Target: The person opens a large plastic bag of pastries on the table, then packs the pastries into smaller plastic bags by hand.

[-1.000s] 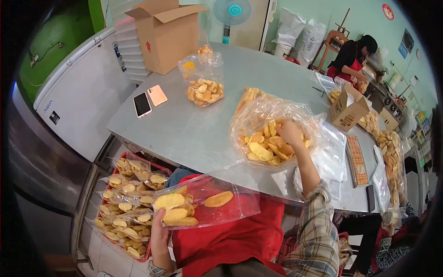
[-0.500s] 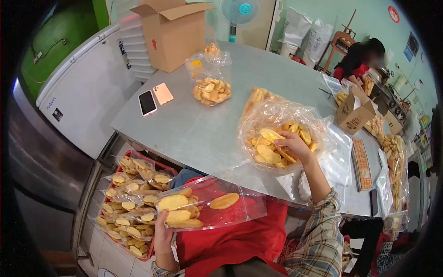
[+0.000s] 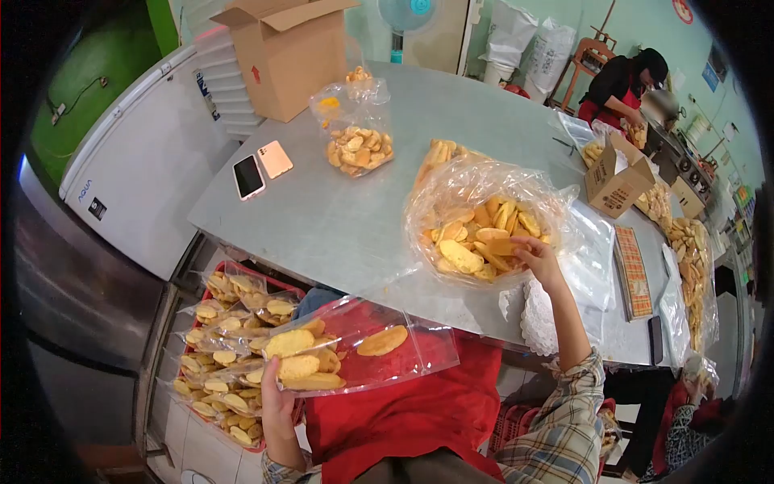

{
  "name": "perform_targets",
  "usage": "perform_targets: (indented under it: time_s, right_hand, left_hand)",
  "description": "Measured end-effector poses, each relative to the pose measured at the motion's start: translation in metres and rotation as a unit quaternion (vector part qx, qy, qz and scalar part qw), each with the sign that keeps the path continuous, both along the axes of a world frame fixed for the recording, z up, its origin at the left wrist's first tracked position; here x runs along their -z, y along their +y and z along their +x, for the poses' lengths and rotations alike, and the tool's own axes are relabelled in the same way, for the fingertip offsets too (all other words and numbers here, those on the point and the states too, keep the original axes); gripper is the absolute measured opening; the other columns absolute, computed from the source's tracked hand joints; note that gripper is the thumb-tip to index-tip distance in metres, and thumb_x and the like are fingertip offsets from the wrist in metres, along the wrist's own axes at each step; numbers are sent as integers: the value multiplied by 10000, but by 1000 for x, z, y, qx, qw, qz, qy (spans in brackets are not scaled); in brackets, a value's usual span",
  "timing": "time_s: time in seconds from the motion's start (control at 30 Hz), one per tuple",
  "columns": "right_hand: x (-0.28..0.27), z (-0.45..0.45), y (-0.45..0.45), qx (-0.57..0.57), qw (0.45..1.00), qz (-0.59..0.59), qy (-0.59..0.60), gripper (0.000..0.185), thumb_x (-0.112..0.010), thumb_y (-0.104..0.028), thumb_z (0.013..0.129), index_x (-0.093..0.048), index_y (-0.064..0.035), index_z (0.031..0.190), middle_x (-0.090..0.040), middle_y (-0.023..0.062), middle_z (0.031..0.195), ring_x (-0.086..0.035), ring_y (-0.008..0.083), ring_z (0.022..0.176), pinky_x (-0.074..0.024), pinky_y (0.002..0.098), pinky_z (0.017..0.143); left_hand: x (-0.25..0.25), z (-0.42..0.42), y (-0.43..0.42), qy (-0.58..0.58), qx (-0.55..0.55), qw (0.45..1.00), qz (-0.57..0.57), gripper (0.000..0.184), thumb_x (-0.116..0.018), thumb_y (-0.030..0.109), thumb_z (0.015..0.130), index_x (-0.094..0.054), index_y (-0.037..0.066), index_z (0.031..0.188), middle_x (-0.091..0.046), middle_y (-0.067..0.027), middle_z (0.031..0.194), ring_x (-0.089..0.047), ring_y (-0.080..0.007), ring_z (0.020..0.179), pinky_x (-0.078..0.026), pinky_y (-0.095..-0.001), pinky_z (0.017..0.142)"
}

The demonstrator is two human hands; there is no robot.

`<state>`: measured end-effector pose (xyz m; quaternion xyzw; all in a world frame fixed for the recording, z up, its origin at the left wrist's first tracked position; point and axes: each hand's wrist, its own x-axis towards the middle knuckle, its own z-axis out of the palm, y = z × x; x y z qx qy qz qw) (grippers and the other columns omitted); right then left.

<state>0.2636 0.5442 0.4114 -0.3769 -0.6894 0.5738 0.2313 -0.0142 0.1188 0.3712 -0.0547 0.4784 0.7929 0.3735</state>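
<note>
My left hand point(image 3: 276, 399) grips the bottom end of a clear plastic bag point(image 3: 431, 347), tilted over my lap. Several oval golden-yellow slices point(image 3: 300, 363) are gathered at that end, and one lies apart nearer the open end. On the table, a large clear bag point(image 3: 419, 214) stands wide open, filled with loose slices of the same kind point(image 3: 463, 256). My right hand point(image 3: 538, 262) is over its right side, fingers pinched on one darker golden slice point(image 3: 505, 246).
A red crate point(image 3: 234, 266) of filled bags stands on the floor at left. The metal table point(image 3: 306, 218) holds two phones point(image 3: 250, 177), a cardboard box point(image 3: 298, 64), a smaller bag of slices point(image 3: 359, 153) and a patterned box point(image 3: 633, 274). Another person point(image 3: 617, 89) works at the far right.
My right hand has shifted right and a little down within the big bag; the pale slice near its fingers is replaced by a darker one. The left hand keeps its grip on the bag.
</note>
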Motion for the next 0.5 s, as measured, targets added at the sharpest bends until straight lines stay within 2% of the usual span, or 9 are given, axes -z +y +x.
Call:
perform_targets:
  time_s: [0.07,0.13,0.17,0.2,0.27,0.33,0.37,0.43,0.5]
  right_hand:
    - [4,-4,-7,5,998,48,-27,315,-576,-11,756,-568,-50,1068,-606,31,804,-533,76,632,-407,211,536]
    - [4,-10,-31,-148,979,-117,81,324,-575,-16,758,-562,-38,1081,-608,41,779,-534,81,613,-408,213,532]
    - [10,-17,-42,-238,963,-122,40,351,-565,8,759,-552,-32,1108,-612,50,785,-544,90,628,-410,203,537]
    - [2,-28,-63,-271,950,-155,20,353,-564,-1,778,-539,-21,1130,-623,80,826,-571,112,687,-445,214,586]
    - [23,-54,-99,-322,934,-138,65,342,-554,-36,811,-520,-15,1150,-631,61,879,-595,143,741,-474,253,662]
    - [23,-74,-125,-359,929,71,52,342,-552,-93,828,-502,-37,1162,-639,85,897,-617,210,749,-478,299,699]
    - [26,-82,-132,-362,928,70,52,342,-552,-93,828,-502,-37,1162,-639,85,897,-617,210,749,-478,299,699]
    - [39,-96,-142,-408,888,213,-11,369,-575,-129,809,-499,-83,1166,-625,136,890,-611,281,750,-476,325,685]
    - [43,-101,-147,-399,889,223,8,327,-606,-181,779,-546,-99,1091,-602,170,839,-598,308,713,-471,331,630]
  left_hand:
    - [-3,-2,1,3,0,1000,-14,438,-550,283,815,-458,38,1166,-531,-98,1130,-509,-233,1044,-390,-372,912]
    - [1,-5,-1,-9,2,1000,-14,441,-553,286,813,-459,37,1164,-536,-98,1124,-516,-233,1034,-396,-369,905]
    - [2,-8,0,-15,14,1000,-7,444,-556,289,811,-460,35,1163,-540,-98,1117,-523,-233,1024,-402,-367,897]
    - [2,-9,1,-8,18,1000,-11,444,-561,288,807,-465,29,1155,-551,-99,1100,-533,-230,1005,-416,-358,879]
    - [-4,-10,4,-5,29,999,-15,443,-562,284,806,-467,25,1152,-554,-101,1095,-534,-227,1003,-417,-352,874]
    - [-6,-13,2,1,68,997,-30,448,-566,267,802,-465,6,1152,-553,-106,1096,-531,-224,1006,-413,-334,874]
    - [-7,-13,2,0,65,997,-30,448,-566,267,802,-465,6,1152,-553,-106,1096,-531,-224,1006,-413,-334,874]
    - [-9,-10,4,3,70,996,-57,450,-560,256,806,-458,2,1163,-551,-108,1100,-528,-224,1012,-411,-331,875]
    - [-9,-7,5,8,60,996,-61,438,-558,258,806,-464,9,1154,-550,-114,1102,-532,-237,1010,-415,-357,880]
